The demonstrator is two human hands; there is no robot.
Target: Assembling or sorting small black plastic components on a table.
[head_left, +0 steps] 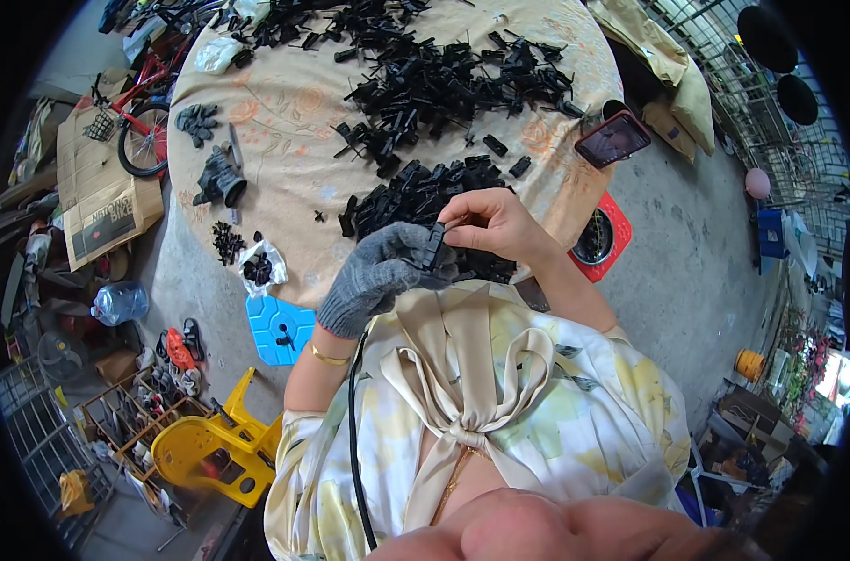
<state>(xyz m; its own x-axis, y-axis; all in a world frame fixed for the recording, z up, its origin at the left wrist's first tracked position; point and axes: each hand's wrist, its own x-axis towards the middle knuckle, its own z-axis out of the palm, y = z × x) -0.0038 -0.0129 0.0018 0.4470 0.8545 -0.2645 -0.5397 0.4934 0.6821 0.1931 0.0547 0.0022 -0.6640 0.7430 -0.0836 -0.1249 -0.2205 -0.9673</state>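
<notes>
In front of my chest, my left hand, in a grey knit glove with an orange cuff, is closed round a small black plastic part. My bare right hand meets it from the right, thumb and forefinger pinched together at the part's upper end. What those fingertips pinch is too small to make out. Just beyond both hands lies a dense heap of similar black parts. Farther back, a larger loose pile of black pieces with thin stems spreads over the table.
The round table has a beige floral cover. Dark gloves, a small heap of black bits and a white bag of bits lie left. A phone stands right. Blue and red stools flank the table.
</notes>
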